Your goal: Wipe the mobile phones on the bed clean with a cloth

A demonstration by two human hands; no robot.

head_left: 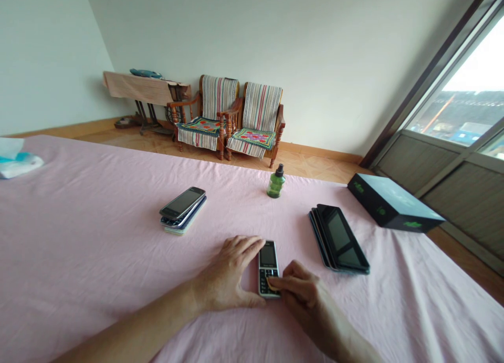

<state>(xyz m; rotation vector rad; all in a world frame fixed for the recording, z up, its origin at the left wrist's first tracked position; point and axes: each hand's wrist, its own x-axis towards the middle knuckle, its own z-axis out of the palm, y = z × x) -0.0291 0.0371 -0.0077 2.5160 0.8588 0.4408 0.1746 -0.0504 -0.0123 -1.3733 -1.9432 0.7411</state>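
A black keypad mobile phone [268, 255] with a silver edge lies face up on the pink cloth [129, 268]. My left hand [230, 271] steadies it from the left, with the fingertips at its top corner and the thumb by its bottom corner. Against the keypad, my right hand [305, 289] presses a small yellowish piece [271, 284] pinched in its fingers. That piece is mostly covered, so its kind is unclear. To the left sits a stack of phones [184, 205]. Right of my hands leans a pile of tablets [339, 239], a black one on top.
A green spray bottle [276, 182] stands beyond the phone. At the right edge lies a black box [394, 203] with green print. A tissue pack [19, 162] is at far left. Two wooden chairs [252, 118] and a cloth-covered table [137, 87] stand by the wall.
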